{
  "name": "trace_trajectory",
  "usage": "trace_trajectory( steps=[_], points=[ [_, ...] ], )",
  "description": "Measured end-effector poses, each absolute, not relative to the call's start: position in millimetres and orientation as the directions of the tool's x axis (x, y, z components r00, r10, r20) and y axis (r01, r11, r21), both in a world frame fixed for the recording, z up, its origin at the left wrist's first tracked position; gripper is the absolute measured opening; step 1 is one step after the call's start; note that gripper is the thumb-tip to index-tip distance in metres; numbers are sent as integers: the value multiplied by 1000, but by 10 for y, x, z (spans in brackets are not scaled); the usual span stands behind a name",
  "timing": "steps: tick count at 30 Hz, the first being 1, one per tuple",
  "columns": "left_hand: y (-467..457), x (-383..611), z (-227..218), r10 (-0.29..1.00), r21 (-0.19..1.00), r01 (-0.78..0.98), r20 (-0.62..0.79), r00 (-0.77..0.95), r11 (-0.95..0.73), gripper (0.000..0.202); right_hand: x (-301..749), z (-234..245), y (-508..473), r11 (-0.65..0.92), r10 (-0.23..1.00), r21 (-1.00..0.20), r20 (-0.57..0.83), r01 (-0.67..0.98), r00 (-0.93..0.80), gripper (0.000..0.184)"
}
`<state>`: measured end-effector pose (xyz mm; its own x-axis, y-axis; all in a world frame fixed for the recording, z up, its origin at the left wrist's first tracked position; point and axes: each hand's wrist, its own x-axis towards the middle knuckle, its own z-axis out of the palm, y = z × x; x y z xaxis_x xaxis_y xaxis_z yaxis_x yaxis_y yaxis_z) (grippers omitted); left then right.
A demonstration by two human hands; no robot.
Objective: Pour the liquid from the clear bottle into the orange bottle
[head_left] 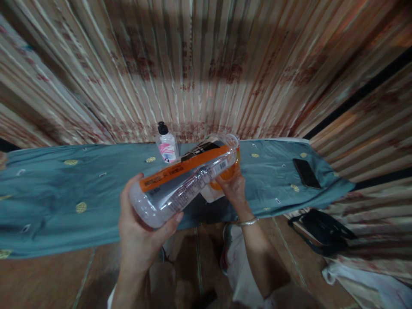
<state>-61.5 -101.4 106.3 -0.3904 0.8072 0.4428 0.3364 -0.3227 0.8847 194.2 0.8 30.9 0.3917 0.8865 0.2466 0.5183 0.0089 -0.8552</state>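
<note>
The left hand (138, 240) is gripping the rounded base of a large, clear plastic bottle (180, 186), thumb and fingers wrapping its glossy wall. The bottle is slanting above the cloth (99, 184), its ribbed, tapering neck pointing toward the right hand (236, 189), and its smooth label is showing orange, black and grey bands. The right hand's fingers are curling around a translucent orange container (229, 173), partly hiding behind the bottle's neck; its full shape is staying unclear. A silvery bangle (249, 222) is circling that wrist. Behind, a small clear bottle with a black cap (167, 146) is standing upright before the pleated, patterned curtain (199, 77); a flat, dark smartphone (306, 173) is lying on the teal fabric.
</note>
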Motion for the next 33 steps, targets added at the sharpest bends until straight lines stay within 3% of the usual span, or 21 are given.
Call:
trace_trajectory(
  steps=[12, 20, 26, 33],
  points=[
    [-1047, -603, 1096, 814, 889, 328, 435, -384, -321, 96, 1935, 327, 1, 12, 890, -865, 238, 502, 389, 78],
    [-1007, -608, 1086, 795, 879, 333, 458, -397, -340, 100, 1894, 390, -12, -3, 887, -872, 223, 489, 403, 69],
    [-1023, -630, 1088, 827, 884, 350, 431, -361, -308, 95, 1905, 450, -23, -47, 899, -875, 173, 482, 402, 80],
    [-1027, -702, 1094, 846, 873, 366, 439, -303, -322, 96, 1903, 417, -23, -4, 892, -869, 221, 495, 395, 70]
  ],
)
